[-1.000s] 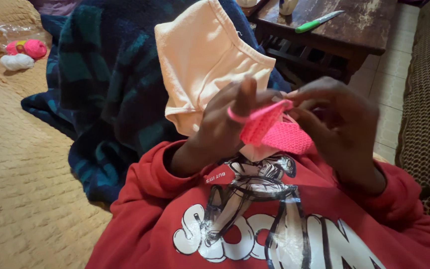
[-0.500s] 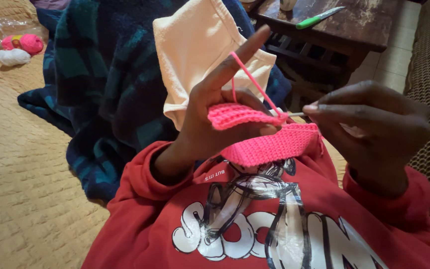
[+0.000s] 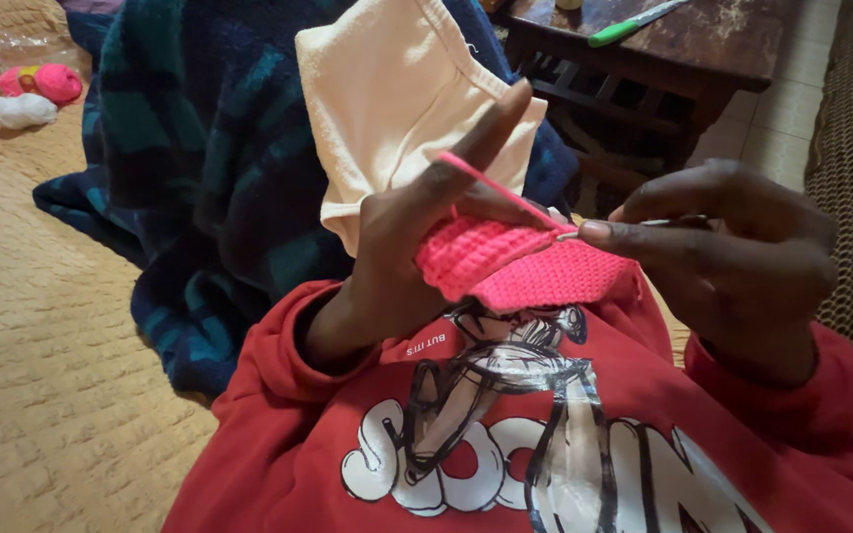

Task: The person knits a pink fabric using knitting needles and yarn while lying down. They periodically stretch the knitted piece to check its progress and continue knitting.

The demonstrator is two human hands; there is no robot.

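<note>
I see the left hand [image 3: 417,252] at the centre of the frame, clenched on the near edge of the pink crochet piece [image 3: 525,265], its forefinger stretched up toward the upper middle with the pink yarn strand [image 3: 496,188] running over it; against the picture 0.5 s back that finger has dropped lower and the strand lies flatter, slanting down to the right. The right hand [image 3: 733,257], at centre right, is grasping a thin crochet hook [image 3: 634,225] between thumb and forefinger; it has closed in to the left, so the hook's tip now sits at the top edge of the piece, where before it stood slightly apart. The piece itself has bunched up, its left part folded over the fingers, just above the red sweatshirt [image 3: 505,434]. Behind the hands hangs a cream cloth [image 3: 397,109] on a dark blue checked blanket [image 3: 199,178]; 2 yarn balls [image 3: 37,89], pink and white, stay at upper left; a green-handled knife [image 3: 634,25] lies on the dark wooden table [image 3: 733,49] at upper right.
</note>
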